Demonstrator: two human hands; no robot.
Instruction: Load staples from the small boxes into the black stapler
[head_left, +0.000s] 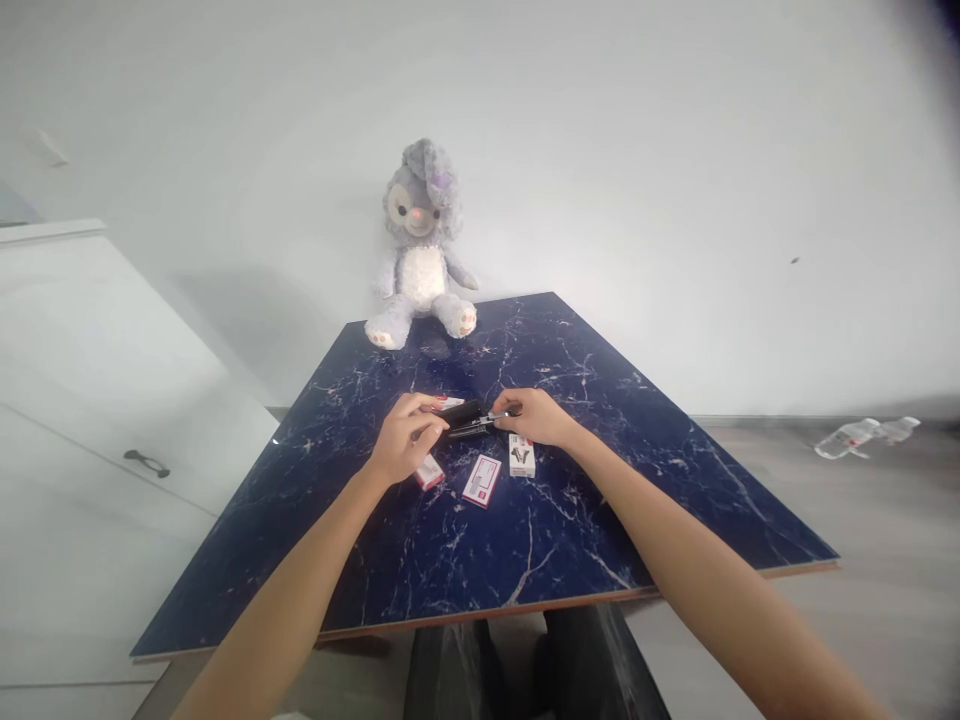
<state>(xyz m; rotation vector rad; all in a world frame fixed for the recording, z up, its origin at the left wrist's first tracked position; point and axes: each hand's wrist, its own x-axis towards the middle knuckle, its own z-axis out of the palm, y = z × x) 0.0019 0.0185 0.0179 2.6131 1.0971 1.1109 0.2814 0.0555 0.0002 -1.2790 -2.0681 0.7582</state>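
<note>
A black stapler [462, 413] is between my hands, its top lifted from its base. My left hand [406, 437] is closed on its left end, thumb and fingers around the black body. At the stapler's right end, my right hand [529, 413] pinches a slim metal piece [493, 416]; I cannot tell whether this is part of the stapler. A small white box with a stapler picture [522, 457] stands below my right hand. In front of the stapler lies a flat red-and-white box [481, 481]. Another red-and-white box [430, 473] is partly under my left hand.
A further red-and-white packet [449, 402] shows behind the stapler. A grey plush toy [421, 250] sits at the back of the blue marbled table [600, 500], against the wall. A white drawer cabinet [112, 420] stands left. Clear plastic bottles [855, 438] lie on the floor at right.
</note>
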